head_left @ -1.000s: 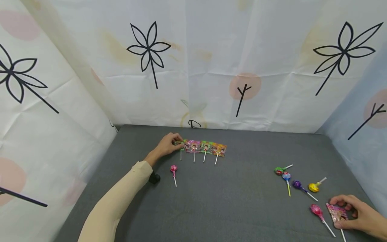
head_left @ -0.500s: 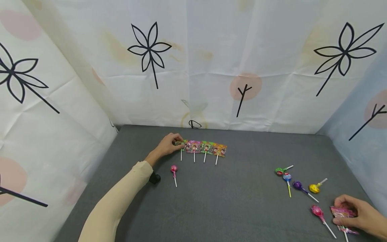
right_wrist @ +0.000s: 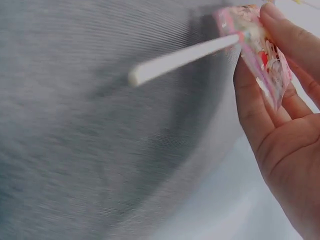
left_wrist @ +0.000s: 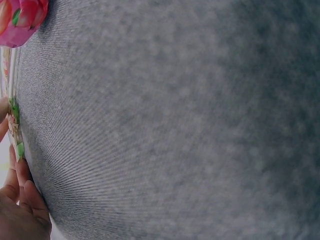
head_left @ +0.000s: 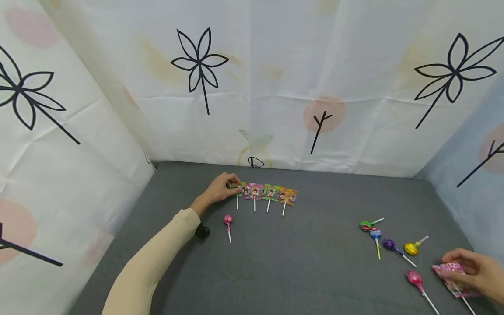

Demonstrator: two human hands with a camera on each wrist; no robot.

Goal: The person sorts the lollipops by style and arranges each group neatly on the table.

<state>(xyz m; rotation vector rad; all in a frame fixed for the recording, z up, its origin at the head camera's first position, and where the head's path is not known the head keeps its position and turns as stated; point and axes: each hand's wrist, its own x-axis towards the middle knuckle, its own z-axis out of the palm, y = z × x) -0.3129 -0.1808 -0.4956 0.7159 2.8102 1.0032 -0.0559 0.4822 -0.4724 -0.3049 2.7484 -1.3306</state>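
My left hand [head_left: 231, 184] reaches to the far middle of the grey cloth [head_left: 299, 258] and pinches the leftmost packet [head_left: 238, 187] of a row of flat wrapped lollipops [head_left: 269, 193]. In the left wrist view, its fingertips [left_wrist: 21, 192] lie against that packet's edge [left_wrist: 13, 127]. A round pink lollipop [head_left: 227, 219] lies just in front of the row. At the near right, my right hand [head_left: 453, 272] grips a pink flat lollipop packet [head_left: 449, 274], held off the cloth. The right wrist view shows this packet [right_wrist: 256, 46] between thumb and fingers, white stick [right_wrist: 182, 59] pointing left.
Loose round lollipops lie at the right: green [head_left: 365, 225], blue [head_left: 374, 234], purple [head_left: 389, 244], yellow [head_left: 410, 249] and pink [head_left: 413, 278]. White printed sheets [head_left: 275, 87] wall the cloth at the back and both sides. A small black object [head_left: 202, 231] sits by my left sleeve.
My right hand has picked the pink flat lollipop packet up off the cloth and drawn it slightly to the right. The left hand has stayed at the row.
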